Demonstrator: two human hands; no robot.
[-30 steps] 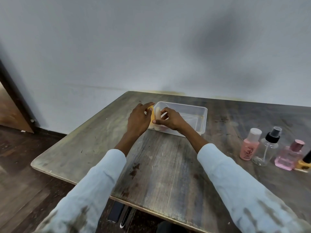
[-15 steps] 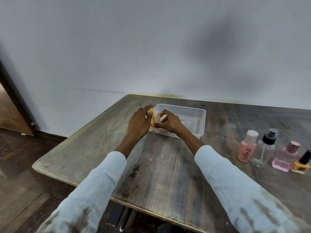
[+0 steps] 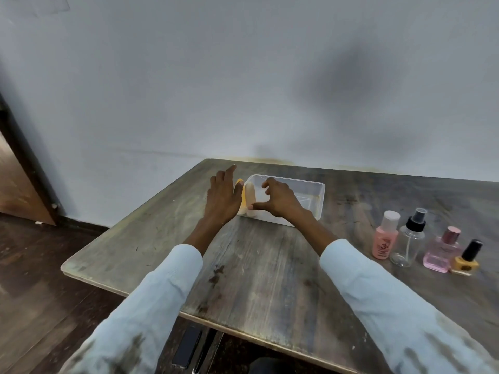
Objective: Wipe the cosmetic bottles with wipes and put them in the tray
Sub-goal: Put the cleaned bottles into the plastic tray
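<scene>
A clear plastic tray (image 3: pixel 310 190) sits on the wooden table (image 3: pixel 259 265) near the far edge. At its left end a cream bottle (image 3: pixel 249 195) stands upright beside a yellow-orange bottle (image 3: pixel 239 186). My left hand (image 3: pixel 221 201) is at the tray's left end with straight fingers, partly hiding the yellow-orange bottle. My right hand (image 3: pixel 280 201) hovers over the tray, its thumb by the cream bottle's base and its fingers loosely curled off it. On the right stand a pink bottle with a white cap (image 3: pixel 384 236), a clear spray bottle (image 3: pixel 410 238), a pink perfume bottle (image 3: pixel 442 252) and a yellow nail polish (image 3: pixel 467 259).
The table's back edge meets a grey wall. Its left and near edges drop to a dark wooden floor. A brown door (image 3: pixel 16 190) is at the far left. A dark flat object (image 3: pixel 189 346) lies below the near table edge.
My right hand has let go of its pinch on the cream bottle, which stays upright. My left hand's fingers have straightened and lifted off the yellow-orange bottle.
</scene>
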